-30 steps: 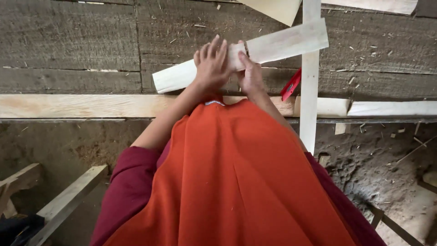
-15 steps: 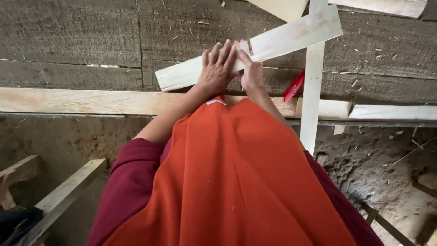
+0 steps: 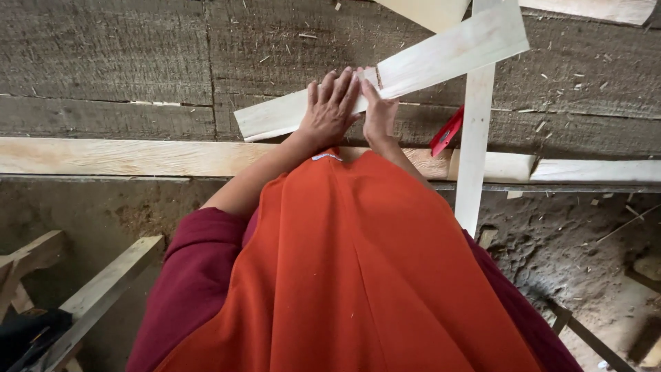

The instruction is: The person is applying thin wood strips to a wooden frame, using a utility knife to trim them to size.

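A pale wooden slat [image 3: 441, 52] is pinned slantwise on the grey plank bench [image 3: 103, 62], crossing a thin upright strip [image 3: 475, 138]. The left hand [image 3: 330, 107] is spread flat on the slat; the right hand [image 3: 379, 114] is pressed against it, grip unclear. The slat could pivot under uneven pressure, and a red tool [image 3: 446, 131] beside the strip could be knocked off.

Pale board [image 3: 441, 58], red tool [image 3: 446, 131], orange cloth [image 3: 358, 275].

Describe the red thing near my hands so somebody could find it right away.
On the grey plank workbench, find the narrow pale strip running toward the viewer. The red tool lies just left of it, beside the right hand; it is the only red object among bare wood.
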